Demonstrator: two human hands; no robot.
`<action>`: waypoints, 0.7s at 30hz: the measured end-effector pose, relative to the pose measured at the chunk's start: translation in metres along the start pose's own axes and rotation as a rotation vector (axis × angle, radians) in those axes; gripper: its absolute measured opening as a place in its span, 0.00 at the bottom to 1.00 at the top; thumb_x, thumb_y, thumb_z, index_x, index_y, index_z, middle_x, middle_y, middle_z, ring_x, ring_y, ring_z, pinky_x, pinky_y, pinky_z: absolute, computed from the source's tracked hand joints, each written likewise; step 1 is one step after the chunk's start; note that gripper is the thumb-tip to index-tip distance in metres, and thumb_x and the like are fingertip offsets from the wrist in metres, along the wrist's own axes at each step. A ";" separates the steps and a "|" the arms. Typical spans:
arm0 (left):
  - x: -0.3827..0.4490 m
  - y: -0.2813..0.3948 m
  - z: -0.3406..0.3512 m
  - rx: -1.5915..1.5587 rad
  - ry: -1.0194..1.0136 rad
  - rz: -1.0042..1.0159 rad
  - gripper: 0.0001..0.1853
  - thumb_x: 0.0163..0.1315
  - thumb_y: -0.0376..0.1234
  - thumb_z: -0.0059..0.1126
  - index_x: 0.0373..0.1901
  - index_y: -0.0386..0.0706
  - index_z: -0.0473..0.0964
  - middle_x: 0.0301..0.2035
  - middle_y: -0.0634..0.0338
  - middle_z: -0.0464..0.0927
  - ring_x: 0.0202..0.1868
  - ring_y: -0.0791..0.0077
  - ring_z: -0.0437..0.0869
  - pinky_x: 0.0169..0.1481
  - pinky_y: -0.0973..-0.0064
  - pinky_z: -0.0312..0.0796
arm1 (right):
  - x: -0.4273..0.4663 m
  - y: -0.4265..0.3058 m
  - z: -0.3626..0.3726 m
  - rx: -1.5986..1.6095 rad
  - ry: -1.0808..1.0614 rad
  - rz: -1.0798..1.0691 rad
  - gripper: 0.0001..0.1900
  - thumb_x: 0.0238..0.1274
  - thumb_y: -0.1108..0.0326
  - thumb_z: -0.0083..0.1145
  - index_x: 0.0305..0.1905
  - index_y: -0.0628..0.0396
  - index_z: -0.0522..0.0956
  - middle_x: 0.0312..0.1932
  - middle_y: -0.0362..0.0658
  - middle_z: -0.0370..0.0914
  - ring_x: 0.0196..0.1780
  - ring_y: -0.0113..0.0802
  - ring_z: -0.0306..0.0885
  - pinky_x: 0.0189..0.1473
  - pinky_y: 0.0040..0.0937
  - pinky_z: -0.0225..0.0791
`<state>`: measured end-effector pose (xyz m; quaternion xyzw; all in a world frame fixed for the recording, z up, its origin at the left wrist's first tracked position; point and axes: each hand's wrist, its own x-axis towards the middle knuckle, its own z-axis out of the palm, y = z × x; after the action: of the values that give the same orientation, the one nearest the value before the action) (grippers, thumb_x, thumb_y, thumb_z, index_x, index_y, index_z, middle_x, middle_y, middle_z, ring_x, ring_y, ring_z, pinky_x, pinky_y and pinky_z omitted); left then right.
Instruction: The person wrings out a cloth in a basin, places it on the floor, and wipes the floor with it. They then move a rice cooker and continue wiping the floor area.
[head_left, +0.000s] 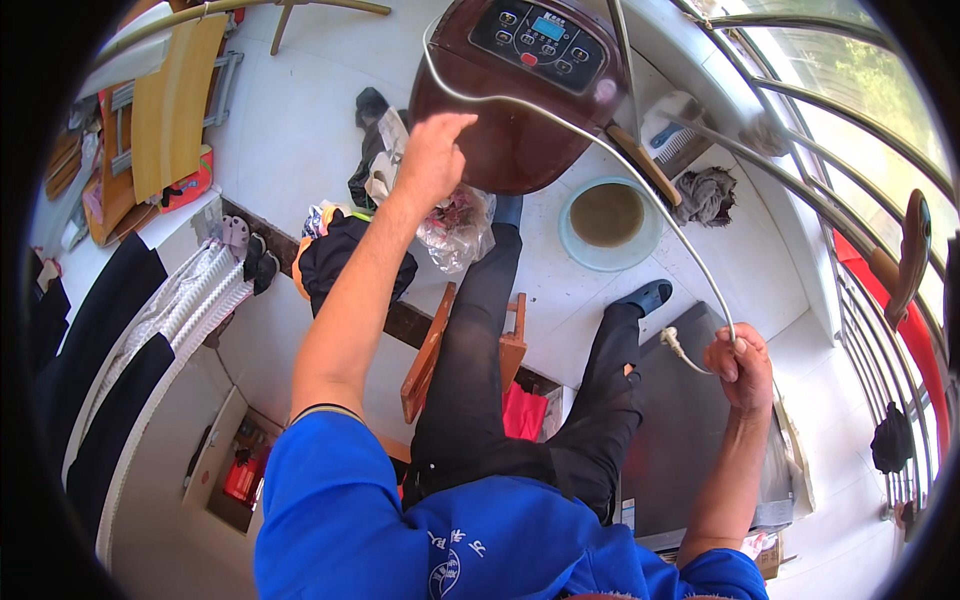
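Observation:
A dark red electric appliance, probably a foot bath (510, 142), stands on the floor before me with a button panel and lit display (550, 28) on top. My left hand (433, 159) is over its near left side, index finger stretched out, holding nothing. Whether the fingertip touches the casing I cannot tell. A pale power cord (555, 116) runs across the appliance and curves down to my right hand (741, 367). That hand is closed around the cord, and the short end with its plug (671, 339) hangs out to the left.
A light blue basin of murky water (607, 217) stands right of the appliance, near a grey rag (705, 196) and a brush (671, 139). Plastic bags (457, 232) and dark clothes (352, 251) lie left. A wooden stool (514, 341) is by my legs. Metal window bars (840, 94) line the right.

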<state>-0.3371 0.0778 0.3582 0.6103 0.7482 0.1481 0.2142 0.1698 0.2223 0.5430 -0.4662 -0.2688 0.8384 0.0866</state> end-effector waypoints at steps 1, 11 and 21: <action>-0.003 0.009 0.002 -0.062 0.002 -0.094 0.28 0.66 0.26 0.56 0.70 0.40 0.69 0.54 0.48 0.80 0.56 0.53 0.83 0.61 0.58 0.76 | -0.007 0.001 -0.005 -0.006 0.000 -0.003 0.14 0.77 0.59 0.54 0.52 0.57 0.84 0.15 0.31 0.63 0.19 0.23 0.54 0.27 0.29 0.52; 0.052 0.029 0.055 0.050 -0.042 -0.220 0.23 0.61 0.38 0.70 0.59 0.51 0.79 0.43 0.51 0.82 0.47 0.49 0.85 0.52 0.55 0.77 | -0.027 0.005 -0.031 0.045 0.121 -0.038 0.14 0.71 0.60 0.61 0.50 0.59 0.82 0.18 0.31 0.65 0.23 0.23 0.60 0.31 0.28 0.58; 0.071 0.044 0.052 0.038 0.079 -0.138 0.08 0.68 0.41 0.66 0.42 0.49 0.83 0.34 0.56 0.80 0.38 0.54 0.85 0.43 0.58 0.78 | 0.053 0.081 -0.048 0.517 0.623 -0.050 0.08 0.75 0.63 0.56 0.48 0.55 0.76 0.25 0.32 0.66 0.28 0.25 0.63 0.38 0.31 0.63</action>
<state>-0.2853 0.1549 0.3248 0.5548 0.7990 0.1426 0.1827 0.1887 0.1929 0.4406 -0.6541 -0.0210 0.6946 0.2987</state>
